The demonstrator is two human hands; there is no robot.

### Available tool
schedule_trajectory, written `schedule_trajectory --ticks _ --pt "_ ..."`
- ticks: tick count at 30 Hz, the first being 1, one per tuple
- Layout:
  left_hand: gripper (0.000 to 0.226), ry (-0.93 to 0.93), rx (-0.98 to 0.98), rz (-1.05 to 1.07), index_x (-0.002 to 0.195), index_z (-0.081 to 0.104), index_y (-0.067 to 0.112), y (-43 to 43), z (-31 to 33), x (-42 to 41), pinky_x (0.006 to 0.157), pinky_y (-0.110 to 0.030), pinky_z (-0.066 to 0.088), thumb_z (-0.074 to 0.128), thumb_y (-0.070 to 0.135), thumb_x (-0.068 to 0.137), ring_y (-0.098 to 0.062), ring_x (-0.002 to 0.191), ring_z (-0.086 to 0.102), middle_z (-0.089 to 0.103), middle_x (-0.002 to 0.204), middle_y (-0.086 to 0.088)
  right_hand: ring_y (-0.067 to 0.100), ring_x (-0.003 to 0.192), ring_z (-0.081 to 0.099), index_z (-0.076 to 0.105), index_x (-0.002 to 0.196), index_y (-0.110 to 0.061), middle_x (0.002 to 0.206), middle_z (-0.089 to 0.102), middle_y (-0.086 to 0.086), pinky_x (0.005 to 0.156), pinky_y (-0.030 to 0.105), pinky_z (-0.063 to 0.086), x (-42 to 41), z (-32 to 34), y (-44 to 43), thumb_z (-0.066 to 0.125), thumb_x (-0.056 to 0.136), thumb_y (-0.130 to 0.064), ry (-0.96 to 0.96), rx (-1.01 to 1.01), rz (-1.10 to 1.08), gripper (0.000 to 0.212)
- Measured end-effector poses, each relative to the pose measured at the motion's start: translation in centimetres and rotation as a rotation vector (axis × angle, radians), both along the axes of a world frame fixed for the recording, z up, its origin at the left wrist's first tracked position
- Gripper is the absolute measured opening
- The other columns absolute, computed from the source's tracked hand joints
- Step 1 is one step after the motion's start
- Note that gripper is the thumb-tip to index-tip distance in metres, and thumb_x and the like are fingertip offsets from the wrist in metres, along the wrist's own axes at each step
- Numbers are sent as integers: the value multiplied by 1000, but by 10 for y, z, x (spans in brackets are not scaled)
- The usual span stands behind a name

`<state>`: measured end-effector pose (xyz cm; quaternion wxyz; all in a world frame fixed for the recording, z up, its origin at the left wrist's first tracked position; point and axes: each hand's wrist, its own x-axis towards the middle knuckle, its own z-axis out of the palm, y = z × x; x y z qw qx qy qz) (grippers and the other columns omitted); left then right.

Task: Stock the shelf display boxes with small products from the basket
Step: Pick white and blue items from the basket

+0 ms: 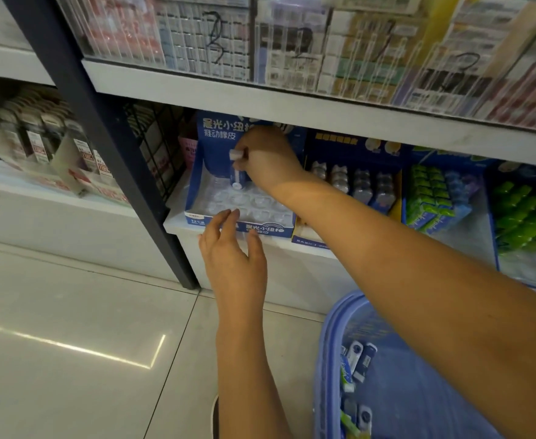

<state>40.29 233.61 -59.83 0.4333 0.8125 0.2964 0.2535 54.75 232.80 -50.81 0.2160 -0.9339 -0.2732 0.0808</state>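
Observation:
A blue display box with a clear plastic tray of round slots stands on the low shelf. My right hand reaches into it, shut on a small blue and white push eraser held upright over the back row of slots. My left hand hovers open at the box's front edge, fingertips near the blue front panel. A blue plastic basket sits on the floor at the lower right, with several blue, white and green small products lying in it.
Right of the box stand other display boxes with grey items and green packs. A white shelf board hangs low above. A dark upright post stands to the left. Pale floor tiles spread below.

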Motion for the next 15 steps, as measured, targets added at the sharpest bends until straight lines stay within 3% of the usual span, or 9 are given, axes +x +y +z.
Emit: schedule_trajectory --ticks 3,5,7,10,12,15 --pt "42 -3 -30 -6 136 49 19 -4 5 -3 101 -19 26 54 23 95 -11 135 34 40 146 4 24 113 56 59 119 -5 122 60 10 92 27 43 -15 8 -16 56 92 -17 -76 14 13 30" --pt "33 -76 -64 -4 129 56 20 -9 11 -9 101 -19 33 51 26 96 -11 129 43 49 138 4 23 103 60 61 111 -6 112 64 10 89 31 48 -34 14 -42 58 92 -22 -116 143 -13 26" --pt "23 -165 -93 -51 102 67 20 -18 21 -16 87 -25 49 47 31 98 -13 102 61 66 104 5 17 76 64 66 89 -7 86 68 7 74 33 53 -59 16 -87 63 88 -26 -74 268 -39 20" --pt "38 -178 -158 -272 66 63 22 -46 37 -19 63 -35 55 45 37 96 -8 62 62 65 63 7 2 45 56 64 70 -16 60 63 -3 51 18 48 -95 -1 -178 69 83 -31 145 236 -52 21" --pt "40 -96 -188 -458 60 61 20 -78 40 -16 61 -36 55 47 37 93 -9 54 60 65 60 6 6 49 58 64 69 -17 61 65 0 53 21 48 -114 -34 -235 71 81 -31 276 129 -136 19" --pt "38 165 -207 -705 58 62 17 -131 19 -9 71 -39 56 52 28 93 -22 64 65 68 63 -3 15 76 63 69 84 -12 86 72 8 70 27 45 -129 -100 -299 67 83 -23 349 -82 -209 12"
